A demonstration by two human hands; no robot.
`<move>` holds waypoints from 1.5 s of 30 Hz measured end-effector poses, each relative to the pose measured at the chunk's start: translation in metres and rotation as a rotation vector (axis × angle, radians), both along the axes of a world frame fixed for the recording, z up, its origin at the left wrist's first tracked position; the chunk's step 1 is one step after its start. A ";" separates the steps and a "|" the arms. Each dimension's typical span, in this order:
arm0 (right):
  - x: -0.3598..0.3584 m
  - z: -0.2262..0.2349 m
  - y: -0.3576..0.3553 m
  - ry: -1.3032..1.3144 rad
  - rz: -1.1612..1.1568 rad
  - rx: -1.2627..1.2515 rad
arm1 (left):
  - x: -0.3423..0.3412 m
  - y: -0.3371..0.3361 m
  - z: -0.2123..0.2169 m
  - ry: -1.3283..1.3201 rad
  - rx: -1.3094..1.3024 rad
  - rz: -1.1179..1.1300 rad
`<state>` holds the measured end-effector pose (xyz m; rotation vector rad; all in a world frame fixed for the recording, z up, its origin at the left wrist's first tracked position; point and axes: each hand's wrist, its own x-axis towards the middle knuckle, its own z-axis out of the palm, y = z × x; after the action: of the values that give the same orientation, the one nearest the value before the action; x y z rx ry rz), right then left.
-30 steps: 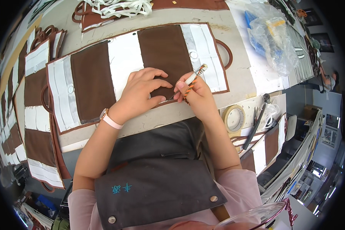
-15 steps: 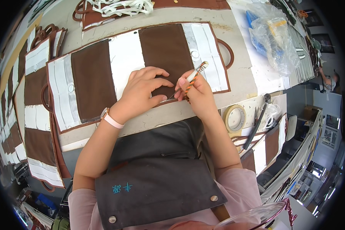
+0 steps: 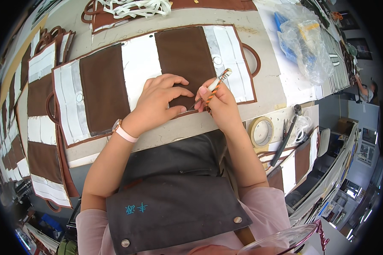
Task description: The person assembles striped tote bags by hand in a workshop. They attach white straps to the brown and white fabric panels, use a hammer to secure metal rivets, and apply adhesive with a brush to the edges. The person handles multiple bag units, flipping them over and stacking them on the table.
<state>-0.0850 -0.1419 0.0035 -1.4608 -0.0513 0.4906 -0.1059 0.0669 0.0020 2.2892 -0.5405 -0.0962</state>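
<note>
A long brown-and-white striped panel (image 3: 102,85) lies before me, edged in brown with a round brown handle at each end. My left hand (image 3: 159,98) rests on it with the fingers bent and apart, the thumb by the near edge. Close beside that thumb, my right hand (image 3: 217,102) grips a slim white-handled tool (image 3: 220,78) with a thin dark metal tip. An orange and dark striped cord hangs from the tool across my fingers. The tip meets the panel's near edge; its exact kind is too small to tell.
At right sit a roll of tan tape (image 3: 261,131), a black rod-shaped tool (image 3: 286,138) and a clear plastic bag (image 3: 310,51). White straps (image 3: 134,7) pile at the back. More striped panels (image 3: 42,106) stack at left. A person (image 3: 364,90) is far right.
My hands and the tool stay almost in place at the panel's near edge. The view has shifted very slightly.
</note>
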 end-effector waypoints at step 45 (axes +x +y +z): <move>-0.037 -0.009 -0.014 -0.238 -0.042 0.074 | -0.002 -0.005 -0.002 -0.018 0.023 0.047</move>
<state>-0.1220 -0.1560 -0.0056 -1.4386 -0.2254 0.2761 -0.1078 0.0619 0.0003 2.3254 -0.4963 -0.0588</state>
